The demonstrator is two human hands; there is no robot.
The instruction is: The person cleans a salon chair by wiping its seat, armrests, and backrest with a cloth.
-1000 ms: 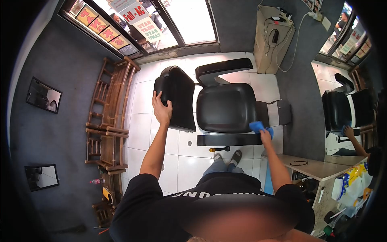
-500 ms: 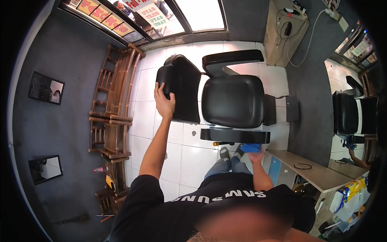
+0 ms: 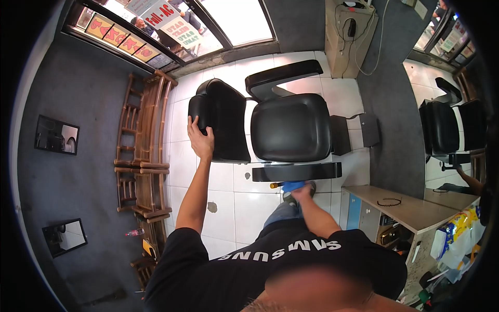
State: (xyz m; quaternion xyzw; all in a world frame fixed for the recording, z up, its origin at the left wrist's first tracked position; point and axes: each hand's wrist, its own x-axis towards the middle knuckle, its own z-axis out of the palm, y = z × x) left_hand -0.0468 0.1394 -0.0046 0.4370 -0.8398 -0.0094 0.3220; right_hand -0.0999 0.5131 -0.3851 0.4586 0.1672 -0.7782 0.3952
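The black padded barber chair stands in front of me, its backrest toward my left. My left hand clasps the near end of its headrest, fingers along the back side and thumb on the front. Below the near armrest, my right hand is closed on a blue cloth. The cloth sits by the chair's lower side, close to a lever with a yellowish knob. Whether the cloth touches the chair I cannot tell, as the armrest hides part of that area.
Bamboo benches line the left wall. At the right are a counter with a dark band on it and plastic packets. A wooden cabinet with cables stands at the far right. A large mirror reflects the chair.
My right hand has moved left with the blue cloth, under the armrest toward the knobbed lever. The left hand stays on the headrest. The view has shifted slightly.
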